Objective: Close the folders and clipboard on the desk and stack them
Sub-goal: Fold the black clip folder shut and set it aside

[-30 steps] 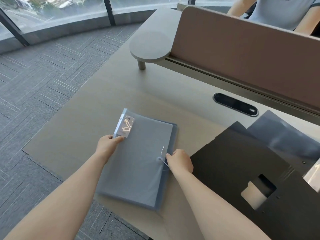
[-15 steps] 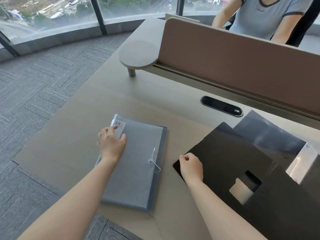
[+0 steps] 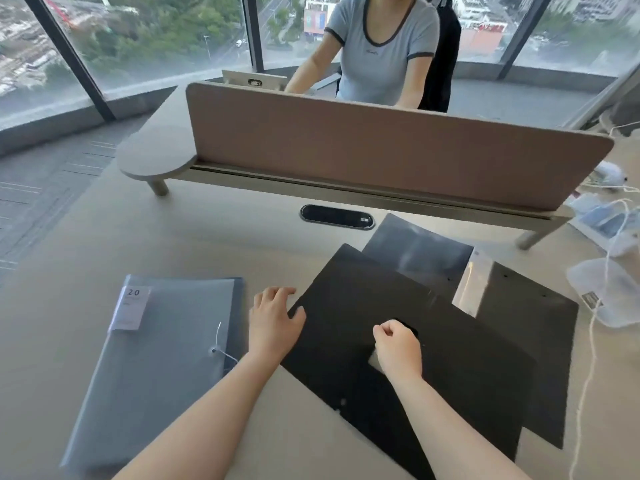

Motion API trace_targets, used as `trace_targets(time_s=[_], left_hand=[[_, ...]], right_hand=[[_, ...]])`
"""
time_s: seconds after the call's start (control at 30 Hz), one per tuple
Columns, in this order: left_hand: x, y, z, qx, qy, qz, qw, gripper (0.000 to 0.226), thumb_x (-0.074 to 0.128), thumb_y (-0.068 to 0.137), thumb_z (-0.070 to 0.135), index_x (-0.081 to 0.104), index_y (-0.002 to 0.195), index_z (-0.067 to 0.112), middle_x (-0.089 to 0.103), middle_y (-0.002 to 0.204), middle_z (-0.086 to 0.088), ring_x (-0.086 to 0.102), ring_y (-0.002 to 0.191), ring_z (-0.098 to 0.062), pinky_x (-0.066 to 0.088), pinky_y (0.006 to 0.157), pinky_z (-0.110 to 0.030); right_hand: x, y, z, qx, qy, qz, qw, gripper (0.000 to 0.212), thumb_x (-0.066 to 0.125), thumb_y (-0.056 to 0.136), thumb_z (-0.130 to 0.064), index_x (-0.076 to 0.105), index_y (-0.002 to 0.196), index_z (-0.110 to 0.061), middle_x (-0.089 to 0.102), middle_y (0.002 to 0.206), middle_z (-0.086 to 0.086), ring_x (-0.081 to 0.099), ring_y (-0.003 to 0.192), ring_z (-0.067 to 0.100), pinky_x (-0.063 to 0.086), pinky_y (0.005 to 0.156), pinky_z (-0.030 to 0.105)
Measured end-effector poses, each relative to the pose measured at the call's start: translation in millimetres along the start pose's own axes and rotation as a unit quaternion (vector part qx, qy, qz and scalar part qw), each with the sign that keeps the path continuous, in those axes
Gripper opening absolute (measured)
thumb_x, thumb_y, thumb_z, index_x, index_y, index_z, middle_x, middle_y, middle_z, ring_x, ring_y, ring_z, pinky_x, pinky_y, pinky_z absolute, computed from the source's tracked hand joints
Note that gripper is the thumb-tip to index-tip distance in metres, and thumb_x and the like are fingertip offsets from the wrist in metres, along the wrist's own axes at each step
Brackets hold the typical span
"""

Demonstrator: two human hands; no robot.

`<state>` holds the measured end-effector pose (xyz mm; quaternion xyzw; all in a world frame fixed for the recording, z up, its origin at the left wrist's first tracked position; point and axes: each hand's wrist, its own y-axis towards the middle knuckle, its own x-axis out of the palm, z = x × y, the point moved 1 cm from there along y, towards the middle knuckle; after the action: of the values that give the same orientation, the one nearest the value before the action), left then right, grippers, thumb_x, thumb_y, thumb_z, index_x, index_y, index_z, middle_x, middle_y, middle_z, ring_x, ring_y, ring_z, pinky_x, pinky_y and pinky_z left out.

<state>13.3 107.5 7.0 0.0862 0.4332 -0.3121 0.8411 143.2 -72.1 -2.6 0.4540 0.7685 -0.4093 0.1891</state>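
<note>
A grey translucent folder [image 3: 162, 358] lies shut on the desk at the left, with a white label and a string tie. To its right lies an open black folder [image 3: 457, 368] with a cutout, partly over a dark folder [image 3: 415, 251] with a clear strip. My left hand [image 3: 273, 322] rests, fingers spread, on the black folder's left corner. My right hand [image 3: 396, 344] is curled into a fist over the cutout in the black cover; whether it grips anything is hidden.
A brown divider panel [image 3: 381, 143] on a raised shelf crosses the desk [image 3: 207, 244] behind the folders; a person sits beyond it. A black cable grommet [image 3: 336, 216] is set in the desk. White cables and a plastic object [image 3: 609, 289] lie at the right edge.
My left hand left the grey folder and moved right to the black folder's corner. My right hand moved from that corner to the cutout. The view has tilted up.
</note>
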Motion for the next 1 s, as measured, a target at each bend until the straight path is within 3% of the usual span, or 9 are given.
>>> trace_targets(time_s=[0.07, 0.2, 0.37, 0.43, 0.57, 0.7, 0.8, 1.0], left_hand=[[18, -8, 19, 0.022, 0.010, -0.022, 0.999, 0.039, 0.058, 0.091, 0.030, 0.059, 0.128, 0.020, 0.058, 0.131, -0.002, 0.043, 0.127, -0.026, 0.037, 0.103, -0.040], [51, -27, 51, 0.053, 0.018, -0.059, 0.997, 0.042, 0.057, 0.092, 0.034, 0.055, 0.133, 0.025, 0.053, 0.137, 0.003, 0.040, 0.132, -0.021, 0.035, 0.107, -0.038], [89, -51, 83, 0.084, 0.023, -0.120, 0.989, 0.047, 0.056, 0.092, 0.036, 0.051, 0.138, 0.026, 0.049, 0.141, 0.006, 0.035, 0.137, -0.019, 0.033, 0.112, -0.038], [104, -59, 91, 0.085, 0.034, -0.149, 0.985, 0.051, 0.054, 0.092, 0.034, 0.048, 0.142, 0.026, 0.045, 0.146, 0.005, 0.031, 0.141, -0.020, 0.031, 0.115, -0.039], [128, -70, 100, 0.074, 0.069, -0.202, 0.974, 0.065, 0.058, 0.089, 0.044, 0.036, 0.149, 0.029, 0.026, 0.161, 0.000, 0.014, 0.151, -0.023, 0.019, 0.122, -0.045], [145, -77, 101, 0.074, 0.110, -0.219, 0.967, 0.074, 0.060, 0.087, 0.053, 0.029, 0.151, 0.034, 0.012, 0.166, 0.000, 0.001, 0.153, -0.025, 0.010, 0.124, -0.049], [149, -78, 99, 0.073, 0.123, -0.223, 0.964, 0.077, 0.062, 0.086, 0.054, 0.027, 0.151, 0.035, 0.007, 0.167, 0.000, -0.003, 0.154, -0.025, 0.005, 0.123, -0.049], [152, -77, 97, 0.069, 0.130, -0.223, 0.964, 0.082, 0.066, 0.085, 0.051, 0.022, 0.153, 0.036, 0.005, 0.167, 0.002, -0.003, 0.154, -0.025, 0.004, 0.124, -0.050]], right_hand=[[-21, 6, 15, 0.004, -0.004, 0.015, 1.000, 0.018, 0.051, 0.099, -0.028, 0.064, 0.090, -0.019, 0.067, 0.089, 0.000, 0.061, 0.080, 0.017, 0.043, 0.057, 0.027], [-55, 19, 45, -0.004, -0.003, 0.046, 0.999, 0.014, 0.050, 0.099, -0.023, 0.063, 0.097, -0.022, 0.066, 0.096, -0.001, 0.060, 0.081, 0.014, 0.049, 0.066, 0.030], [-89, 37, 74, -0.025, -0.034, 0.070, 0.997, 0.033, 0.051, 0.099, -0.020, 0.055, 0.132, -0.022, 0.054, 0.130, 0.001, 0.055, 0.090, 0.014, 0.044, 0.074, 0.030], [-99, 43, 82, -0.032, -0.051, 0.063, 0.996, 0.040, 0.051, 0.099, -0.021, 0.050, 0.139, -0.022, 0.045, 0.145, -0.003, 0.058, 0.095, 0.018, 0.045, 0.076, 0.031], [-112, 58, 92, -0.049, -0.091, 0.023, 0.994, 0.052, 0.051, 0.099, -0.024, 0.038, 0.150, -0.023, 0.024, 0.162, -0.006, 0.053, 0.128, 0.025, 0.047, 0.095, 0.039], [-117, 71, 94, -0.058, -0.126, -0.018, 0.990, 0.060, 0.050, 0.099, -0.025, 0.027, 0.155, -0.024, 0.012, 0.166, -0.008, 0.047, 0.136, 0.026, 0.046, 0.099, 0.040], [-117, 81, 92, -0.059, -0.128, -0.034, 0.989, 0.062, 0.051, 0.099, -0.025, 0.025, 0.155, -0.024, 0.013, 0.165, -0.007, 0.048, 0.135, 0.026, 0.048, 0.096, 0.041], [-113, 92, 90, -0.064, -0.151, -0.016, 0.986, 0.056, 0.050, 0.099, -0.023, 0.031, 0.151, -0.022, 0.024, 0.158, 0.000, 0.061, 0.114, 0.029, 0.049, 0.076, 0.034]])
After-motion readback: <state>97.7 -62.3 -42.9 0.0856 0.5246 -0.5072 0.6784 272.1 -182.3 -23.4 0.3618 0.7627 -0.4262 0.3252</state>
